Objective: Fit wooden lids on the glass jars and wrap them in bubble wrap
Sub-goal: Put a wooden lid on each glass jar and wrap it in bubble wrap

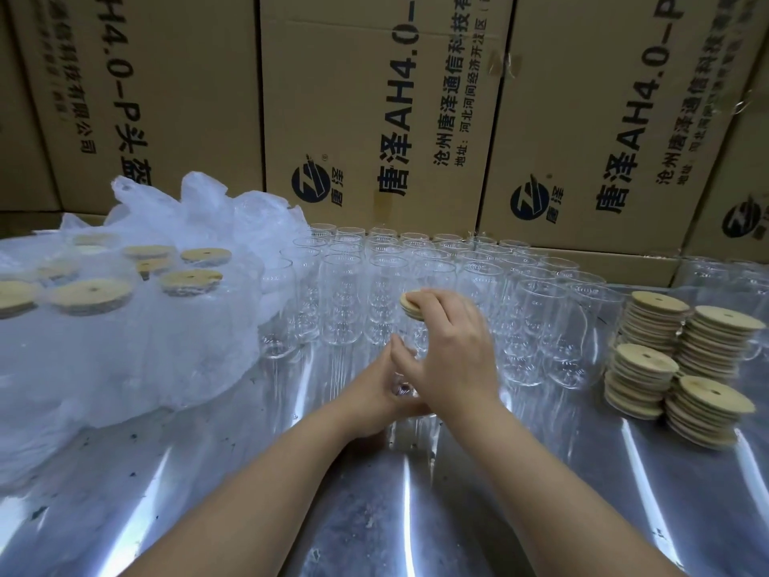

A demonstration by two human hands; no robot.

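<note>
A clear glass jar (405, 387) stands on the shiny metal table (374, 514) in front of me. My left hand (380, 391) grips its lower body from the left. A round wooden lid (409, 303) sits on the jar's mouth. My right hand (451, 347) lies on top of the lid with its fingers spread over it, pressing down, and its thumb points down along the glass. Only the lid's left edge shows past the fingers.
Rows of empty glass jars (416, 272) stand just behind the hands. Stacks of wooden lids (674, 360) are at the right. Lidded jars in bubble wrap (95, 326) pile up at the left. Cardboard boxes (374, 118) wall off the back.
</note>
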